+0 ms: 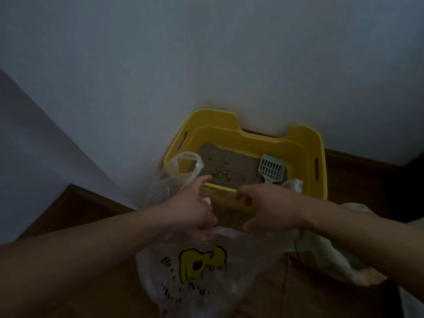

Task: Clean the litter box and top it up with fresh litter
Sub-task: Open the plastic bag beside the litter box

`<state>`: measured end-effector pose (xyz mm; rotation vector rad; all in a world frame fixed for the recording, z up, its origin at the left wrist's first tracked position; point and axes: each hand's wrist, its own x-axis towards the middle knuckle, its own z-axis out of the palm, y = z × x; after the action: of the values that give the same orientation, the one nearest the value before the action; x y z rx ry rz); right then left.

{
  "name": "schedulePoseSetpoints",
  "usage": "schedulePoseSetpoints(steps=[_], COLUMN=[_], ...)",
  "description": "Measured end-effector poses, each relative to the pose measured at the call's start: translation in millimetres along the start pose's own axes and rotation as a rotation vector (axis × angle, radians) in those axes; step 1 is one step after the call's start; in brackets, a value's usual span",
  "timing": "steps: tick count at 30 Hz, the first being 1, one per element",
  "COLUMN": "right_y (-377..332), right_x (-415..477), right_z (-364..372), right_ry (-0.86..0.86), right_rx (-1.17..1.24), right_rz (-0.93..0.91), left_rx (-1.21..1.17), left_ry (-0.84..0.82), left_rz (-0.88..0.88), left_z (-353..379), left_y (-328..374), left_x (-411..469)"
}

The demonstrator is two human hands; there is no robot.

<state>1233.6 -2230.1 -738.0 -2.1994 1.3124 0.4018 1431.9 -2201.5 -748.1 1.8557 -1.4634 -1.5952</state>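
Observation:
A yellow litter box stands against the wall, with brownish litter and small clumps inside. A pale slotted scoop leans in its right part. In front of the box I hold a clear plastic bag printed with a yellow cartoon figure. My left hand grips the bag's rim on the left; one bag handle sticks up above it. My right hand pinches the rim on the right, and the bag's mouth is spread between both hands.
A white wall rises behind the box and another runs along the left. Dark wooden floor shows at left and behind the box on the right. A pale crumpled bag or cloth lies under my right forearm.

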Motion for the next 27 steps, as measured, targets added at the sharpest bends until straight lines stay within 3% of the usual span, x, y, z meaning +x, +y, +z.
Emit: schedulePoseSetpoints(steps=[5,13,22,27], right_y=[4.1,11.9,15.7,16.6], right_x=[4.6,15.5,16.2,17.2], right_z=[19.8,38.8,39.5,45.9], right_ry=[-0.071,-0.233,-0.486,-0.313], right_rx=[-0.048,0.014,0.214,0.224], right_rz=[0.053,0.204,0.269,0.131], left_rx=[0.345,0.47,0.435,0.419], left_ry=[-0.099,-0.058,0.012,0.014], left_rz=[-0.008,0.126,0.189,0.234], left_z=[-0.8,-3.0,-5.2,-7.4], left_y=[-8.0,-7.6,-1.1,-3.7], left_x=[6.3,7.4,-3.0,-5.2])
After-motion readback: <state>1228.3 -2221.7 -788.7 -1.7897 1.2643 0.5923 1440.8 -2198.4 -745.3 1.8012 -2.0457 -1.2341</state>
